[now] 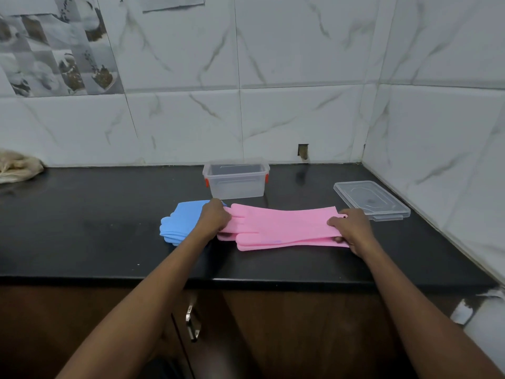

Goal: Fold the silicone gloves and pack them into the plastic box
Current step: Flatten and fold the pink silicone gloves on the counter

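A white marble-pattern tiled wall [300, 64] backs a black desk [82, 228] in a kitchen corner, with brown cabinet doors [300, 337] below its front edge. A person stands at the desk, both bare arms reaching forward over it.

A pair of pink gloves [281, 225], one on top of the other, lies stretched lengthwise across the middle of the desk, glove fingers pointing left and cuffs to the right. Just beside their left end sits a flat stack of blue gloves [180, 222], partly hidden by the person's left wrist.

A clear lid [371, 199] lies flat on the desk at the right, near the side wall and apart from its box. The clear plastic box [236, 184], open and with red clips at its ends, stands near the back wall, directly behind the pink gloves. A pale crumpled cloth [16, 165] rests at the far left edge.

The left hand [214, 217] grips the finger end of the pink gloves, fingers curled over it. The right hand [352, 228] pinches the cuff end, thumb on top, fingers tucked underneath. A metal handle [192, 321] shows on a cabinet door.
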A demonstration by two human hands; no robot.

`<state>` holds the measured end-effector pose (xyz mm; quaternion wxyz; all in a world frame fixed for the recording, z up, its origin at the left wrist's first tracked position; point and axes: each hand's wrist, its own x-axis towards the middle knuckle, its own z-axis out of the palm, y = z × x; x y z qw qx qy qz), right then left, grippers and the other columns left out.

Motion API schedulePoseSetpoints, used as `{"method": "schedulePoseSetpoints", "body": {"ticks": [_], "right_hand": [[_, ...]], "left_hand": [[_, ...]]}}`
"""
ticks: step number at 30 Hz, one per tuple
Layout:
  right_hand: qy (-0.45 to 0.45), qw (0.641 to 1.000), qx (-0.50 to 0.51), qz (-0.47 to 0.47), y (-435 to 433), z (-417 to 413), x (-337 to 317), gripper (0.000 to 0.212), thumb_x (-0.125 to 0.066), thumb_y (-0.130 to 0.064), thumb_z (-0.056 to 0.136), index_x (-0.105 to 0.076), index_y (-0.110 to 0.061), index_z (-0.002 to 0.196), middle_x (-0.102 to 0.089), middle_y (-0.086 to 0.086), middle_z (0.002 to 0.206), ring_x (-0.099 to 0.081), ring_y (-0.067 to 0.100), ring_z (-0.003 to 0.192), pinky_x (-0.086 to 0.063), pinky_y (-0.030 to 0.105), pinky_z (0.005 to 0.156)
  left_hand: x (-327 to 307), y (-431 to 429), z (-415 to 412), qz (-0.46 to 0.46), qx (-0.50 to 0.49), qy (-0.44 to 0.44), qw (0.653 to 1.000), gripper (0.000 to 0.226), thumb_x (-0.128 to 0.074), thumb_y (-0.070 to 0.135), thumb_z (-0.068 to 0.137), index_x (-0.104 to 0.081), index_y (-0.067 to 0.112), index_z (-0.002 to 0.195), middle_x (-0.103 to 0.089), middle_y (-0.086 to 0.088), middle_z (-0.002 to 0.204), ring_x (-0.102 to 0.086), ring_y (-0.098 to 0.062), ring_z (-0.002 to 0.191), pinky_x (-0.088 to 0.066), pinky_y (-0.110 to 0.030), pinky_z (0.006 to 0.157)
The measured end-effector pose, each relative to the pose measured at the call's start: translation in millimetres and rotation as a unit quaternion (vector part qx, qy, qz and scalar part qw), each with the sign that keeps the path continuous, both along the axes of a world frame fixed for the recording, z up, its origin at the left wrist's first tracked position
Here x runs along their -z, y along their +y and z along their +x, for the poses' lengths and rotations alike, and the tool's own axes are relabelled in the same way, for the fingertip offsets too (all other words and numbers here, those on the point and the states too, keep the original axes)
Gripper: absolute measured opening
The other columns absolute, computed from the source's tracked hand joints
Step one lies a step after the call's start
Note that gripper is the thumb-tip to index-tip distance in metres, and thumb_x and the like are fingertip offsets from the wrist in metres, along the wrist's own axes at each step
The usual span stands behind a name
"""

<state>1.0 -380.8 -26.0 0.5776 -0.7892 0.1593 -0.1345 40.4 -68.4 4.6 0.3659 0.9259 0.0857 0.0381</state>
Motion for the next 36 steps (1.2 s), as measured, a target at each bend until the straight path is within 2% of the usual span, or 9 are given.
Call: {"method": "schedulePoseSetpoints", "body": {"ticks": [7,10,12,15,19,23,26,30,36], "right_hand": [[-0.027,0.999,0.035,-0.032,3.0,-7.7,0.7,0.025,-0.066,-0.005,0.076,-0.069,0.0,0.099,-0.067,0.008,0.087,-0.068,0.023,0.063,-0.055,0.03,0.042],[-0.047,0.985,0.074,-0.151,6.8,-8.5,0.5,0.032,-0.065,-0.016,0.073,-0.072,-0.002,0.101,-0.072,0.012,0.093,-0.068,0.029,0.077,-0.059,0.038,0.066],[-0.06,0.973,0.088,-0.207,11.3,-9.9,0.7,0.036,-0.064,-0.017,0.074,-0.071,-0.005,0.107,-0.072,0.013,0.102,-0.067,0.031,0.088,-0.051,0.028,0.076],[-0.032,0.955,0.116,-0.271,15.2,-15.9,1.7,0.034,-0.063,-0.022,0.073,-0.07,-0.014,0.106,-0.072,0.011,0.099,-0.065,0.035,0.089,-0.045,0.03,0.07],[0.03,0.981,0.046,-0.184,-3.1,-14.7,-10.3,0.018,-0.068,-0.023,0.068,-0.058,-0.012,0.058,-0.051,0.011,0.056,-0.049,0.028,0.059,-0.031,0.028,0.053],[0.037,0.999,-0.017,-0.013,-26.1,-18.1,-16.8,0.02,-0.074,-0.014,0.08,-0.066,0.003,0.072,-0.061,0.013,0.062,-0.052,0.02,0.052,-0.039,0.027,0.048],[-0.002,0.998,0.004,-0.065,-24.2,-25.6,-10.3,0.001,-0.074,-0.008,0.076,-0.075,-0.008,0.075,-0.071,0.008,0.065,-0.06,0.015,0.052,-0.047,0.025,0.05],[-0.002,0.991,0.028,-0.131,-17.4,-27.8,-9.0,0.01,-0.071,-0.004,0.071,-0.075,-0.014,0.07,-0.071,0.003,0.062,-0.06,0.013,0.048,-0.047,0.023,0.046],[0.018,0.98,0.022,-0.199,-16.0,-24.5,-9.6,0.011,-0.069,-0.009,0.073,-0.076,-0.008,0.082,-0.073,0.005,0.081,-0.067,0.02,0.077,-0.052,0.031,0.071]], "left_hand": [[7.4,-15.6,-0.9,0.164,0.004,-0.041,0.986,0.026,-0.041,0.003,0.096,-0.055,-0.002,0.118,-0.059,-0.023,0.121,-0.061,-0.037,0.105,-0.046,-0.035,0.083],[11.6,-18.7,-8.0,0.212,0.02,-0.079,0.974,0.023,-0.042,-0.001,0.094,-0.051,0.0,0.115,-0.05,-0.024,0.124,-0.06,-0.038,0.094,-0.048,-0.04,0.076],[12.9,-21.5,-13.4,0.241,0.031,-0.09,0.966,0.025,-0.041,-0.002,0.094,-0.05,0.001,0.117,-0.047,-0.024,0.126,-0.061,-0.037,0.092,-0.048,-0.04,0.075],[14.9,-27.2,-20.5,0.277,0.035,-0.089,0.956,0.03,-0.035,-0.001,0.098,-0.048,0.001,0.124,-0.044,-0.024,0.131,-0.061,-0.035,0.099,-0.048,-0.038,0.081],[16.7,-25.5,-21.2,0.281,0.039,-0.085,0.955,0.034,-0.033,0.001,0.098,-0.046,0.003,0.13,-0.044,-0.022,0.132,-0.059,-0.036,0.102,-0.048,-0.04,0.085],[18.9,-21.3,-18.7,0.261,0.052,-0.079,0.961,0.032,-0.031,0.001,0.099,-0.048,0.002,0.126,-0.043,-0.022,0.131,-0.057,-0.038,0.103,-0.047,-0.042,0.085],[21.1,-20.5,-17.5,0.252,0.052,-0.085,0.963,0.029,-0.032,0.002,0.099,-0.049,0.002,0.122,-0.045,-0.022,0.128,-0.057,-0.036,0.1,-0.048,-0.042,0.085],[22.0,-18.5,-16.6,0.236,0.061,-0.095,0.965,0.028,-0.034,-0.002,0.096,-0.049,0.0,0.119,-0.048,-0.022,0.123,-0.058,-0.037,0.095,-0.05,-0.043,0.084],[19.7,-26.0,-21.9,0.245,0.074,-0.097,0.962,0.032,-0.032,-0.002,0.096,-0.047,0.001,0.124,-0.047,-0.023,0.124,-0.056,-0.04,0.101,-0.049,-0.045,0.085]]}}
